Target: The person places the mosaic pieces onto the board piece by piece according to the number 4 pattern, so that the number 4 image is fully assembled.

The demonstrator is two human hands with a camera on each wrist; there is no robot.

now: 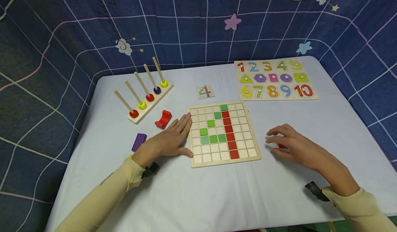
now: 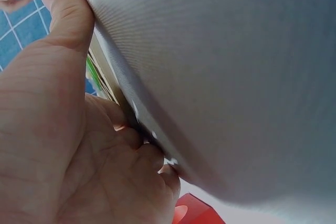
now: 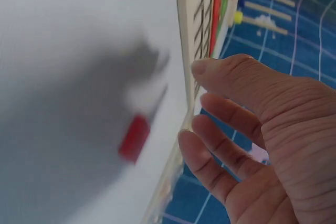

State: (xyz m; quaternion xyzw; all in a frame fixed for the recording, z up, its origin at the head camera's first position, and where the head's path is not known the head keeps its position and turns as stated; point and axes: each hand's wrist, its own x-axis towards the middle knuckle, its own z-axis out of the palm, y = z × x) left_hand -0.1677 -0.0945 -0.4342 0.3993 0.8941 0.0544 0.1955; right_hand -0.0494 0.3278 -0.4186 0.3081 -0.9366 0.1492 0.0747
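A square wooden grid board [image 1: 206,159] lies mid-table, with white squares, a column of red tiles [image 1: 230,136] and several green tiles [image 1: 213,139]. My left hand [image 1: 170,139] rests along its left edge, fingers straight and thumb at the lower left corner. In the left wrist view, that hand's thumb [image 2: 71,17] touches the board's side. Right of the board, my right hand [image 1: 294,147] hovers with fingers apart and loosely bent, holding nothing. Under it a red tile [image 3: 135,139] lies on the cloth, apart from the fingers; the head view shows only part of it.
A small pattern card [image 1: 205,91] lies behind the board. A number puzzle [image 1: 276,83] is at the back right. At the left stand a peg rack [image 1: 151,103] with coloured rings, a red arch block [image 1: 163,119] and a purple block [image 1: 139,142]. White cloth [image 1: 229,197] covers the table.
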